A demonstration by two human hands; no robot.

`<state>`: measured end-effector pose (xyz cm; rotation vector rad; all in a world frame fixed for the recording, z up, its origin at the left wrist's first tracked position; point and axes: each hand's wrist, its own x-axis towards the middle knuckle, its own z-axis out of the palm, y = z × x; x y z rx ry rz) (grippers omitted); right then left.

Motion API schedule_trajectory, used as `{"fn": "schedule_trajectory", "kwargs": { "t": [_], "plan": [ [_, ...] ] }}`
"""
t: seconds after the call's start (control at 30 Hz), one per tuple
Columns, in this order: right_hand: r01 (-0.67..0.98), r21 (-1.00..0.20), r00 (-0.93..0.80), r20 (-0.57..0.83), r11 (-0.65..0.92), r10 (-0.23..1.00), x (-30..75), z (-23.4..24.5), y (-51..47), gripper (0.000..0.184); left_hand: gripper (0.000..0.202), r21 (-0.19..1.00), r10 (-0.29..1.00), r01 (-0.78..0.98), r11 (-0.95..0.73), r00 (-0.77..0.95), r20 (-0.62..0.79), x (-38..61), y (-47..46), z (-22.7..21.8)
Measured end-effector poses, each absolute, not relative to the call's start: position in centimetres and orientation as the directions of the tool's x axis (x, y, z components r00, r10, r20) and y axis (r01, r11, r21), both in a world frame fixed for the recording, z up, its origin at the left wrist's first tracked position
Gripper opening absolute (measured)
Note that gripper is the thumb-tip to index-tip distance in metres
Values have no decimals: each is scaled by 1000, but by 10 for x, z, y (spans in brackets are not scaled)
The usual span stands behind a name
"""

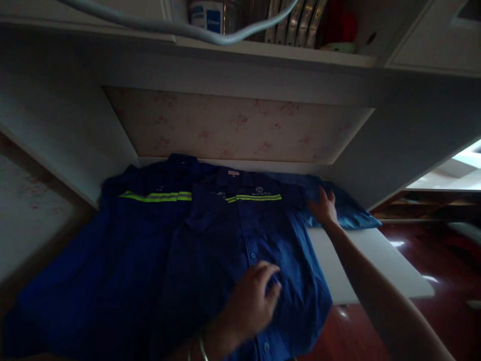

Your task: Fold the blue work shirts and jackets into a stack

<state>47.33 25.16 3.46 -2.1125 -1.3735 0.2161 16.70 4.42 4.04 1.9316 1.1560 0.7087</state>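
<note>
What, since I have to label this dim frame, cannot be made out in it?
All in the head view:
shirt: hem cut off by the bottom edge, left side lost in shadow.
chest logo: too small to read.
left hand: blurred; whether it grips cloth is unclear.
sleeve: partly covered by the right hand.
shelf items: cut off by the top edge.

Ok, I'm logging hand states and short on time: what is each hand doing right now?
Left hand: open, fingers loosely curved, resting on the blue shirt front.
Right hand: open, flat on the shirt's sleeve.
</note>
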Motion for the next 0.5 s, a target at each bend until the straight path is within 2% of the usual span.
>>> {"fn": "schedule_trajectory", "kwargs": {
  "t": [0.07, 0.1, 0.17, 0.23, 0.33, 0.4, 0.5],
  "plan": [
    [782, -613, 330, 259, -110, 908, 461, 8, 222, 70, 37, 613, 942, 718, -329, 296, 158, 125, 89, 41],
    [773, -634, 274, 299, -24, 914, 453, -5, 204, 63, 39, 487, 960, 828, -278, 222, 171, 105, 111, 39],
    [739, -666, 189, 354, 105, 916, 435, -29, 165, 52, 45, 420, 978, 890, -180, 114, 176, 69, 146, 29],
    [698, -705, 182, 350, 130, 919, 422, -48, 126, 46, 40, 425, 988, 900, -101, 39, 152, 40, 170, 18],
    [657, -751, 273, 313, 61, 910, 415, -66, 74, 43, 22, 479, 993, 878, 3, -60, 104, 4, 190, 8],
    [656, -754, 338, 277, -14, 900, 418, -73, 48, 43, 21, 537, 981, 838, 98, -173, 91, -22, 200, 11],
    [676, -727, 406, 227, -123, 885, 426, -78, 22, 44, 23, 646, 901, 701, 303, -431, 45, -65, 210, 23]
  ]
}}
